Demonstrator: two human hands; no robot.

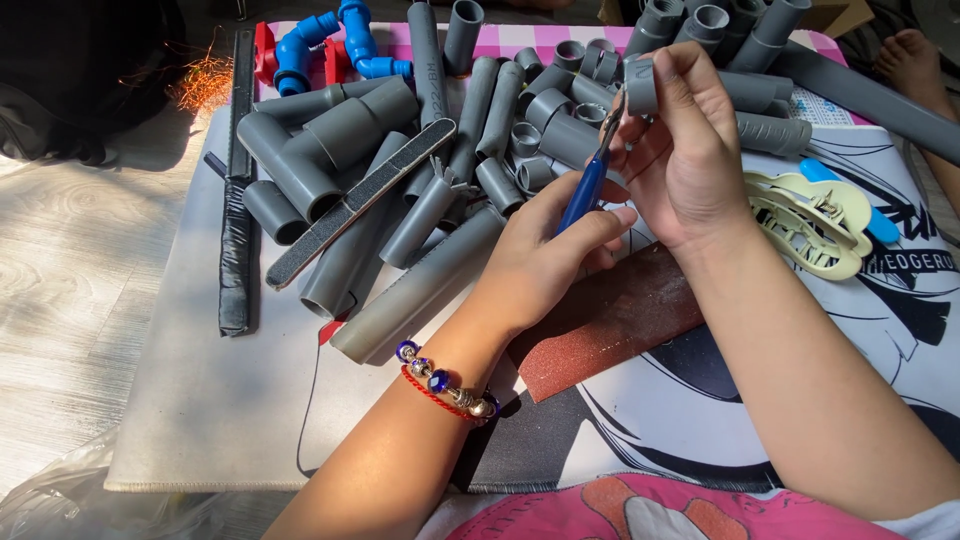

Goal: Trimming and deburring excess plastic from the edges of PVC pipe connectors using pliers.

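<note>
My right hand [690, 150] holds a short grey pipe fitting [640, 85] up between thumb and fingers, above the pile. My left hand [545, 250], with a beaded bracelet on the wrist, grips a blue-handled tool [585, 190]. The tool's tip points up to the fitting, and its end is hidden behind my right fingers. Under both hands lies a sheet of reddish-brown sandpaper [610, 315] on a printed mat [700, 410].
Several grey pipes and fittings [400, 190] are heaped behind my hands, with a long sanding stick [360, 200] across them. Blue pipe elbows [340, 40] lie far left. A black bar [238, 200] lines the left edge. A cream hair claw [805, 220] sits right; a bare foot [915, 55] shows top right.
</note>
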